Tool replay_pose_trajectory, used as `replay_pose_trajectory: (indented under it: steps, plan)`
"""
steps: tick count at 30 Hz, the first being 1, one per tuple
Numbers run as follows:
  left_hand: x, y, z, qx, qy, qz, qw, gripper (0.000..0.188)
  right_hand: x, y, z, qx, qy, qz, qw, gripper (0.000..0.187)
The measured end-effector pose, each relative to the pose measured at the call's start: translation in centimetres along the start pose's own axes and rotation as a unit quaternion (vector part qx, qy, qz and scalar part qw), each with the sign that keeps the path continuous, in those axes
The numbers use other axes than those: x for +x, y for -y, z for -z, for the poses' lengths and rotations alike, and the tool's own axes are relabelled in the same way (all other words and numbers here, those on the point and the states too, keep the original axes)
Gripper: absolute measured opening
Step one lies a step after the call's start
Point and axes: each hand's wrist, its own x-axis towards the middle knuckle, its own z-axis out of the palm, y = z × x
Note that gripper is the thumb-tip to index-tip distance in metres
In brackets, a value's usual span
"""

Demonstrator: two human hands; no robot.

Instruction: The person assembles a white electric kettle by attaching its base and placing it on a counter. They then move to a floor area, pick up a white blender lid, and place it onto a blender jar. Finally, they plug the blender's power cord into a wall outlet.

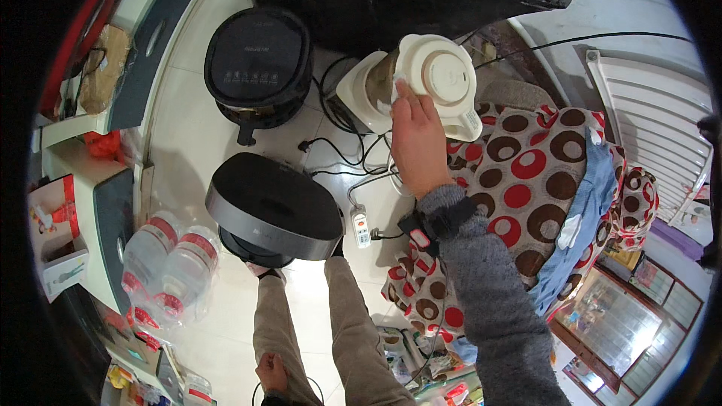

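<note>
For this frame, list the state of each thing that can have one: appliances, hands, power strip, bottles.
Cream blender jug: lid on, upright on its base.
Right hand: fingers resting on the jug lid's edge, pressing a white cloth.
Left hand: hanging low by the leg, holding nothing visible.
Black round cooker: lid shut.
Black low appliance: closed.
Power strip: one plug in.
Water bottles: capped, lying wrapped together.

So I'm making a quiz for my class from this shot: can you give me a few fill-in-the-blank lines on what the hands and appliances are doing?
1. The right hand rests on the cream ____ of the blender.
2. The left hand hangs low beside the person's ____.
3. The cloth right of the blender has red and brown ____.
4. The round black cooker stands on the ____.

Missing: lid; leg; circles; floor
</note>
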Motion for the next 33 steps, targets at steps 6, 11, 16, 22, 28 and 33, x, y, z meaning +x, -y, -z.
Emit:
replay_pose_trajectory:
  steps: [6,11,16,22,28,33]
  plan:
    - [0.2,1.5,-0.3,0.001,-0.011,-0.013,1.0,0.016,-2.7,-0.9,1.3,-0.033,0.052,0.01,0.998,0.019]
    - [-0.1,0.7,-0.4,0.013,-0.006,-0.001,1.0,0.014,-4.6,-2.8,2.7,-0.07,0.089,0.038,0.993,0.016]
    - [0.3,2.1,-0.5,-0.009,0.001,-0.007,1.0,0.014,-5.9,-4.4,3.5,-0.064,0.111,0.018,0.992,0.018]
    - [0.1,2.1,-0.4,-0.009,0.002,-0.013,1.0,0.014,-5.8,-3.9,4.2,-0.026,0.075,-0.036,0.996,0.018]
    - [-0.2,-0.3,-0.5,0.008,-0.003,-0.008,1.0,0.014,-2.2,-1.1,2.5,0.035,0.013,0.01,0.999,0.015]
    - [0.2,-0.5,-0.6,0.036,-0.006,-0.021,0.999,0.016,-0.6,-1.7,0.7,0.024,0.0,0.032,0.999,0.019]
